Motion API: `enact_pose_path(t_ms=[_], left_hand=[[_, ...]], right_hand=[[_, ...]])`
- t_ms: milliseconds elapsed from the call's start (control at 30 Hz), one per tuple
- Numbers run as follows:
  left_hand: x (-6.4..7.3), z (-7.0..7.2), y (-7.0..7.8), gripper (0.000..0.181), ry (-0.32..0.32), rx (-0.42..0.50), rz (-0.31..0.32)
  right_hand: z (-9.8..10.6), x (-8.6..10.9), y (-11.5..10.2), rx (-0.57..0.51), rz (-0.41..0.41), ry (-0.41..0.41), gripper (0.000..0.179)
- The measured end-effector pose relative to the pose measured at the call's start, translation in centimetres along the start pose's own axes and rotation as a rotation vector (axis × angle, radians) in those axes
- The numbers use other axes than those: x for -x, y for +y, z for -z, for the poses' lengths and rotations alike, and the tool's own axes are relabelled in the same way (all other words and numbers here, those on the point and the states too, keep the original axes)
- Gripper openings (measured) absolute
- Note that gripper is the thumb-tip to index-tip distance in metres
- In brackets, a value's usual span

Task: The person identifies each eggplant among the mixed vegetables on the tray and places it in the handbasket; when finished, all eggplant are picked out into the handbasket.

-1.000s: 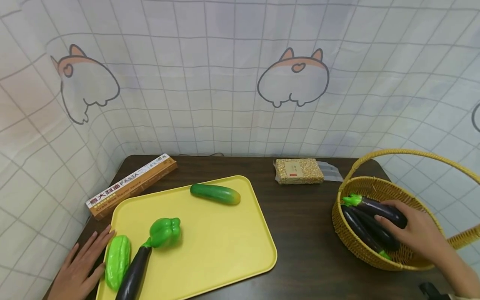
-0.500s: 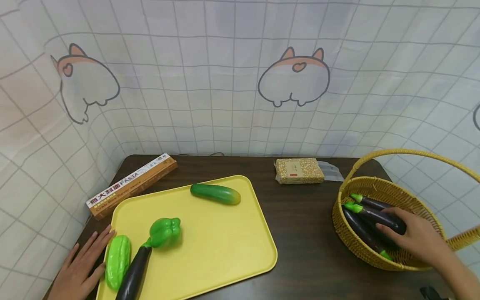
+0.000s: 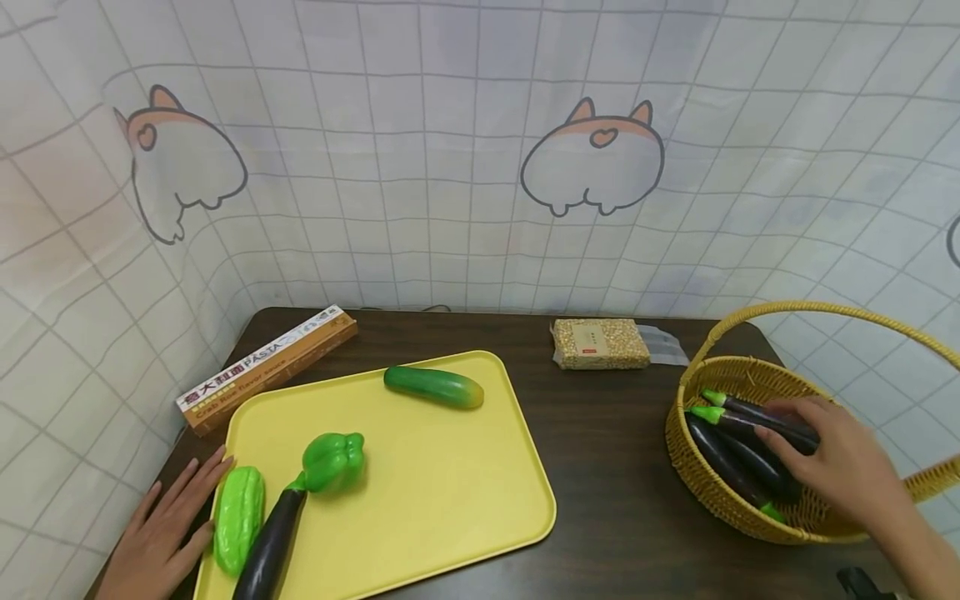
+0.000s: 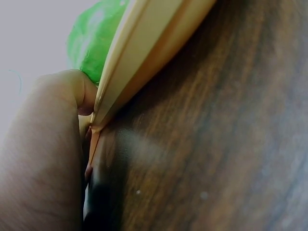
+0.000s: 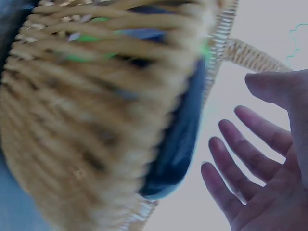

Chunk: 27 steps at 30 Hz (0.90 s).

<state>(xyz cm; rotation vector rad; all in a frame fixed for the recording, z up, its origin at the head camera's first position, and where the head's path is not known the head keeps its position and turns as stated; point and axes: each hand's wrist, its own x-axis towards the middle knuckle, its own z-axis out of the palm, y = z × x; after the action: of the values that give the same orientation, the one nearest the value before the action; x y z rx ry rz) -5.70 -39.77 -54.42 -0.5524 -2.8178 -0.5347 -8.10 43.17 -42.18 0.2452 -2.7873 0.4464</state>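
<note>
My right hand (image 3: 843,467) is over the wicker basket (image 3: 684,475) on the right, beside the upper eggplants (image 3: 783,427). In the right wrist view its fingers (image 5: 228,156) are spread apart with nothing between them, away from a dark eggplant (image 5: 180,132) at the basket rim. Several eggplants with green stems lie in the basket. At the left, my left hand (image 3: 161,533) rests at the edge of the yellow tray (image 3: 450,475), fingers extended. Next to it on the tray is a light green ribbed vegetable (image 3: 238,521). An eggplant (image 3: 270,546) and a green bell pepper (image 3: 332,462) lie nearby.
A zucchini (image 3: 433,387) lies near the tray's far edge. Behind the tray's left side is a pasta box (image 3: 267,367). A clear bag of yellow grains (image 3: 600,343) sits at the back of the dark table (image 3: 600,483). The basket handle (image 3: 813,308) arches above the basket.
My right hand held an eggplant in the basket, shifted it slightly towards the front, uncovering another behind it, and has let go. My left hand stays at the tray edge.
</note>
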Motion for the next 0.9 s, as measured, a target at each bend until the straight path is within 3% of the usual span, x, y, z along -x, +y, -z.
enact_pose_path(t_ms=[167,400,900], left_hand=[[0.0,-0.1,0.2,0.073,0.017,0.009,-0.003],[0.0,0.1,0.4,0.071,0.043,0.021,-0.006],[0.1,0.2,0.3,0.072,0.035,0.018,0.001]], right_hand=[[0.5,-0.9,-2.0,-0.008,0.046,0.047,0.034],[0.0,-2.8,-7.1,-0.055,0.201,0.106,0.034],[-6.6,-6.6,-18.2,-0.31,0.412,-0.001,0.035]])
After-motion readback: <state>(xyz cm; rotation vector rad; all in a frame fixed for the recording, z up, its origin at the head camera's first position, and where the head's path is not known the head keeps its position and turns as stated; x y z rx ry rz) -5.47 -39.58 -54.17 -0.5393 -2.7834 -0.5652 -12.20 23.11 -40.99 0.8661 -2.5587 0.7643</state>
